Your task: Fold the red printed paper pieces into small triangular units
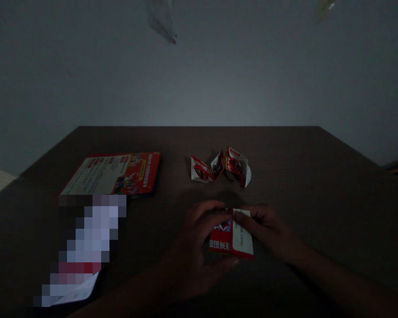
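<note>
A small folded piece of red and white printed paper (242,238) is held between my two hands, low in the view and right of the middle. My left hand (199,243) wraps round its left side, fingers along the top and thumb near the bottom edge. On its upper right part, my right hand (268,227) pinches the paper, thumb on the white panel. Beyond the hands stand folded red and white paper pieces (237,165), bent into zigzag shapes. Their shadows fall on the dark table.
A stack of red and white printed sheets (144,174) lies at the left on the dark table (285,154). Nearer, a bright, pixelated flat object (93,240) with a rounded corner lies at the lower left. A pale wall rises behind the table.
</note>
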A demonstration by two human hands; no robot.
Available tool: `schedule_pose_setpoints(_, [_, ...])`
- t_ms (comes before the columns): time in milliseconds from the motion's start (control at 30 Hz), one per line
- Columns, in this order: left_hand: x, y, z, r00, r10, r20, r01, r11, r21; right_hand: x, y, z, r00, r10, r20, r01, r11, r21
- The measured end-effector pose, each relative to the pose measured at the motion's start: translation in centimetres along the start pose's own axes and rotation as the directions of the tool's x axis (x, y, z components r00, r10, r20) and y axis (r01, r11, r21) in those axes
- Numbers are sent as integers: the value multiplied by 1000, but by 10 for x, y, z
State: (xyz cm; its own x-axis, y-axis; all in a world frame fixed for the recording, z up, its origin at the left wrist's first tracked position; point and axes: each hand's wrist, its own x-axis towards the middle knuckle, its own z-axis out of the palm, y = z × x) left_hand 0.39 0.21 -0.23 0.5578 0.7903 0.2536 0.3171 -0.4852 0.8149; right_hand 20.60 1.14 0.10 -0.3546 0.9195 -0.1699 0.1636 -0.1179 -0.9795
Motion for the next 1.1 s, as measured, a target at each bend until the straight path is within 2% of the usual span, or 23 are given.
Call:
schedule_pose_setpoints(200, [1,2,-2,997,73,0,-73,989,128,1,1,0,1000,1,-2,-1,999,38])
schedule_pose_setpoints(333, [2,4,-3,963,263,-48,-236,920,314,1,0,1,1000,8,-24,-7,999,47])
schedule_pose_setpoints(433, [4,5,-5,927,374,20,-346,833,433,1,-1,2,999,43,-20,-41,998,55])
schedule_pose_setpoints(533, [5,5,-7,929,349,120,-358,773,523,2,0,2,994,99,36,-100,994,33])
schedule_pose_setpoints(600, [5,4,-8,930,341,141,-359,748,559,2,1,1,993,101,53,-99,995,-28])
schedule_pose_setpoints(700, [4,0,-7,930,345,128,-350,721,598,3,2,-2,1000,2,-16,-6,977,-213])
schedule_pose_setpoints(767, [2,-3,-6,940,316,131,-325,702,634,2,0,-6,992,-104,-67,72,924,-376])
schedule_pose_setpoints(833, [1,-5,-6,953,271,134,-288,684,670,1,-3,-11,975,-212,-63,148,837,-527])
schedule_pose_setpoints(900, [0,-6,-5,966,227,123,-247,673,697,0,-7,-16,947,-322,15,258,726,-637])
schedule_pose_setpoints(933, [0,-6,-5,972,205,116,-226,671,706,-1,-9,-18,923,-373,96,340,676,-654])
schedule_pose_setpoints(1033, [1,-5,-4,983,146,114,-184,676,713,-2,-10,-19,866,-415,278,485,570,-663])
schedule_pose_setpoints(1100, [1,-4,-3,985,119,127,-174,682,711,-2,-9,-16,853,-403,331,510,517,-688])
